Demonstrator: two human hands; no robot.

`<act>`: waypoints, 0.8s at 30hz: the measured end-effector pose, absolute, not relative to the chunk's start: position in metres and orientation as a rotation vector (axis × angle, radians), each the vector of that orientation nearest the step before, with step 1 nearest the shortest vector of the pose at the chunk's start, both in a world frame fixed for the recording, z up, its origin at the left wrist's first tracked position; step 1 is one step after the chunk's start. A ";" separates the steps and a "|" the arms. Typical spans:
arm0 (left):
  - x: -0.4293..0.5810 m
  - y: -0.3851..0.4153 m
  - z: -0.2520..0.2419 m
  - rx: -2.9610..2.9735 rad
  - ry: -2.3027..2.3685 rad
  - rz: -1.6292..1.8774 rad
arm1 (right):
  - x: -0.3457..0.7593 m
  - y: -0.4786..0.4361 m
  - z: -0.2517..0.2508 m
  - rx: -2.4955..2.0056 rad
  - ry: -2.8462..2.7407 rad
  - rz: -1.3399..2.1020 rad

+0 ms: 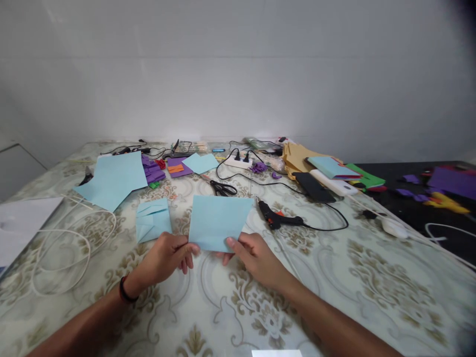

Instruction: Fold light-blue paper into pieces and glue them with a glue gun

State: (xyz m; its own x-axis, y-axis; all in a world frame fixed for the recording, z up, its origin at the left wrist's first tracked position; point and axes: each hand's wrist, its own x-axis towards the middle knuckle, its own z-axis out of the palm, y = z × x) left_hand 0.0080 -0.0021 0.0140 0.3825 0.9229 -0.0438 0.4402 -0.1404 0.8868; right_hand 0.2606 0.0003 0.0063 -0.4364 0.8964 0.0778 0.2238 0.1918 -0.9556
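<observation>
A light blue square of paper (219,220) is held just above the patterned table (334,277) by both my hands. My left hand (167,255) pinches its near left corner, fingers curled under the edge. My right hand (253,255) grips the near right edge, thumb on top of the sheet. A folded light blue paper piece (152,220) lies flat just left of the held sheet. A black band sits on my left wrist.
Scissors (223,188) and a black glue gun (277,217) with its cord lie beyond the sheet. A large blue sheet (113,178), purple paper scraps (152,171), a power strip (238,160), stacked coloured papers (330,168) and a white cable loop (70,248) surround the spot.
</observation>
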 end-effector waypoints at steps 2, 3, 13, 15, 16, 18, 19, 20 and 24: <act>0.007 -0.001 0.013 1.741 1.190 0.693 | 0.261 0.002 0.004 -1.031 -1.801 1.292; 0.006 0.000 0.012 1.731 1.170 0.703 | 0.262 0.002 0.003 -1.024 -1.797 1.292; 0.002 0.002 0.007 1.240 0.898 0.784 | 0.264 0.007 0.005 -0.814 -1.771 1.241; 0.003 0.002 0.006 1.231 0.907 0.733 | 0.263 0.006 0.004 -0.845 -1.748 1.250; 0.004 0.002 0.006 1.220 0.903 0.731 | 0.263 0.006 0.004 -0.883 -1.711 1.272; 0.006 0.003 0.006 1.212 0.909 0.768 | 0.262 0.006 0.003 -0.977 -1.587 1.323; 0.007 0.004 0.006 1.215 0.923 0.799 | 0.263 0.006 0.003 -1.023 -1.518 1.349; 0.007 0.005 0.006 1.222 0.942 0.831 | 0.263 0.007 0.002 -1.057 -1.462 1.379; 0.007 0.008 0.004 1.282 1.028 0.939 | 0.264 0.009 0.001 -1.071 -1.442 1.575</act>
State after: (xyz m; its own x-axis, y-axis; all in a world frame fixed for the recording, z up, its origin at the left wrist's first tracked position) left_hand 0.0073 0.0076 0.0040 0.2875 0.9550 -0.0727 0.0132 0.0720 0.9973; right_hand 0.2642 0.0092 0.0006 -0.3821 0.9189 -0.0985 0.0177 -0.0993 -0.9949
